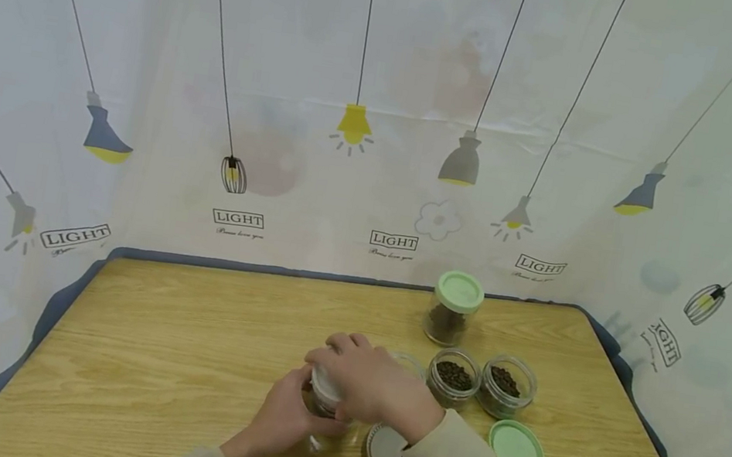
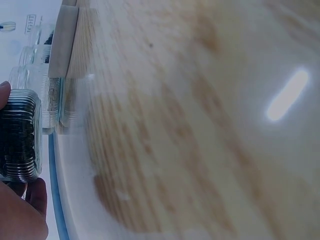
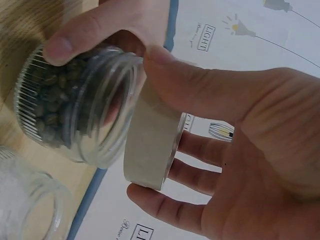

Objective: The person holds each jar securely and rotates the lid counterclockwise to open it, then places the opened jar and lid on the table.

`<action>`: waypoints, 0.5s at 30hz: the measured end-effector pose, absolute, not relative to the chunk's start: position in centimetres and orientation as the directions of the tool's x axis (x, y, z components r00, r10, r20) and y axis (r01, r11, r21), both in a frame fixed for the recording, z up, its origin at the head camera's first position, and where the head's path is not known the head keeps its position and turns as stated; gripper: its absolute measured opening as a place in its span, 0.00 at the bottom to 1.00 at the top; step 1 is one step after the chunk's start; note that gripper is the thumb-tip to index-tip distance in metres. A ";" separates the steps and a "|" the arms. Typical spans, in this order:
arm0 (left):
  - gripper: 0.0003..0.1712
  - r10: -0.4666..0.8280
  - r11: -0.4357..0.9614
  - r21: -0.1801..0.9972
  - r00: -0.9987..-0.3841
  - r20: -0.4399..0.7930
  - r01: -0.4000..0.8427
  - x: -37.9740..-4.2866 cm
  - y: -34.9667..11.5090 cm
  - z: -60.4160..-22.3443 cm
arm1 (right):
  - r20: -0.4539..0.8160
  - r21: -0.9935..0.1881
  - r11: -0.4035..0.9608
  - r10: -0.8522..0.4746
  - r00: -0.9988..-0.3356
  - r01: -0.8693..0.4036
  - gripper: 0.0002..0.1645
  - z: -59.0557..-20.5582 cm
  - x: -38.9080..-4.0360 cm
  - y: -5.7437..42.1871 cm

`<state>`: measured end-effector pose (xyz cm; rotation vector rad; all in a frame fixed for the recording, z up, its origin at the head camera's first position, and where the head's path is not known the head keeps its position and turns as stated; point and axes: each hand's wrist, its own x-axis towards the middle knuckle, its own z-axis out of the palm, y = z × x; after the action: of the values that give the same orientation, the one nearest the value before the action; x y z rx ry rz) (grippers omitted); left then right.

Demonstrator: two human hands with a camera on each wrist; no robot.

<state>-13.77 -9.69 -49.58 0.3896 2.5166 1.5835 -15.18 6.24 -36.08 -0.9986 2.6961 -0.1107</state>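
Observation:
My left hand (image 1: 287,414) grips a ribbed glass jar of dark coffee beans (image 3: 60,100) around its side, thumb and fingers on the glass. In the left wrist view the jar (image 2: 20,135) sits at the left edge with fingers around it. My right hand (image 1: 372,385) holds a pale, whitish lid (image 3: 152,135) by its rim, between the thumb and the fingers. The lid's edge is right at the jar's threaded mouth, and part of the glass rim shows beside it. In the head view the right hand covers much of the jar.
Right of the hands stand two uncovered jars of beans (image 1: 454,375) (image 1: 507,385) and a taller jar with a green lid (image 1: 453,311). A clear glass jar (image 3: 30,210) is partly hidden behind my right hand in the head view. A green lid (image 1: 516,450) and a whitish lid (image 1: 384,450) lie on the wooden table (image 1: 181,343).

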 end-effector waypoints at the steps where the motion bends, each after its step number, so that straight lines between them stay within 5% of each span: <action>1: 0.44 0.297 0.403 0.904 -0.955 0.016 0.140 -13.8 -9.7 -49.5 | -0.215 -0.165 0.758 -0.652 -0.727 -0.631 0.44 -35.9 -15.2 6.3; 15: 0.48 0.265 0.441 0.889 -0.964 0.004 0.125 -14.0 -10.0 -49.6 | -0.179 -0.284 0.754 -0.649 -0.740 -0.593 0.46 -34.5 -15.1 7.6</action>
<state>-14.03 -9.95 -49.63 0.3468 2.5494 1.5542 -15.09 7.58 -34.53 -0.9707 2.6865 -0.3030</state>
